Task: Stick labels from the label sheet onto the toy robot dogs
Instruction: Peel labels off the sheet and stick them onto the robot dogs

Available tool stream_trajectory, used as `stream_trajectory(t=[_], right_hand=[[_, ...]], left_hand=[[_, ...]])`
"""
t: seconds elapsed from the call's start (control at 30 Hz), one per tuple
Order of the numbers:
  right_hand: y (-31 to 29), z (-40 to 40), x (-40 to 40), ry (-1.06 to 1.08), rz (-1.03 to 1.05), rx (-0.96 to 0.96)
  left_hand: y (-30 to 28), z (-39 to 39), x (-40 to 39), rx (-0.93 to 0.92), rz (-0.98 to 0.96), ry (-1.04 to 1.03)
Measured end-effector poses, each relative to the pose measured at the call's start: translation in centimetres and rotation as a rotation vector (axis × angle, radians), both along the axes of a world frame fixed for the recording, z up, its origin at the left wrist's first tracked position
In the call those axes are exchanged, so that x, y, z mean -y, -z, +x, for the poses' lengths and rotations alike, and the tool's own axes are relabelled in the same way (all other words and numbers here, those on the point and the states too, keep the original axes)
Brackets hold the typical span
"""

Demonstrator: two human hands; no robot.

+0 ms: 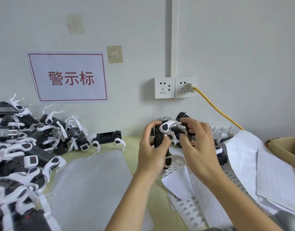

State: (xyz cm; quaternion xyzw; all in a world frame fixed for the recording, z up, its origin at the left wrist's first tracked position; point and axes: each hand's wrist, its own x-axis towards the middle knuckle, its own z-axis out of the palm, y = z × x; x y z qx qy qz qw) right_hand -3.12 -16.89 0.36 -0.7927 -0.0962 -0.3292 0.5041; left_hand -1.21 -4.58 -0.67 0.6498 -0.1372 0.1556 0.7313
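I hold a black and white toy robot dog [168, 130] up above the table, near the wall. My left hand [151, 147] grips its body from the left, thumb pressing near the middle. My right hand [196, 144] grips it from the right, fingers curled over its legs. A label sheet [191, 210] with printed labels lies on the table below my right forearm. A large pile of toy robot dogs [26, 147] fills the left side, and one dog [108, 139] stands apart near the wall.
Blank backing sheets [93, 180] lie in the middle. Used white sheets [268, 172] are heaped on the right beside a cardboard box [287, 147]. More dogs [220, 147] sit behind my right hand. A yellow cable [217, 109] runs from the wall socket [185, 87].
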Motion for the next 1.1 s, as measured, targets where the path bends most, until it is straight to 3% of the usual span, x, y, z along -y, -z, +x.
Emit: stream_trajectory(t=[0.17,0.33,0.47,0.77,0.9,1.1], right_hand=[[-0.2,-0.3,0.1,-0.250,0.216,-0.195],[0.0,-0.3,0.0,-0.427,0.264,-0.252],[-0.1,-0.1,0.0,-0.524,0.424,-0.261],[-0.6,0.1,0.2,-0.436,0.573,-0.174],[-0.3,0.3,0.2,-0.396,0.606,-0.152],[-0.3,0.8,0.9,-0.281,0.740,-0.115]], left_hand=[[-0.2,0.0,0.1,0.048,-0.058,0.040],[0.1,0.4,-0.1,0.030,-0.050,0.068],[-0.1,0.1,-0.1,0.019,-0.100,0.193],[-0.1,0.1,0.0,0.046,-0.087,0.306],[0.2,0.2,0.2,-0.046,-0.087,0.316],[0.7,0.4,0.2,-0.186,0.141,0.349]])
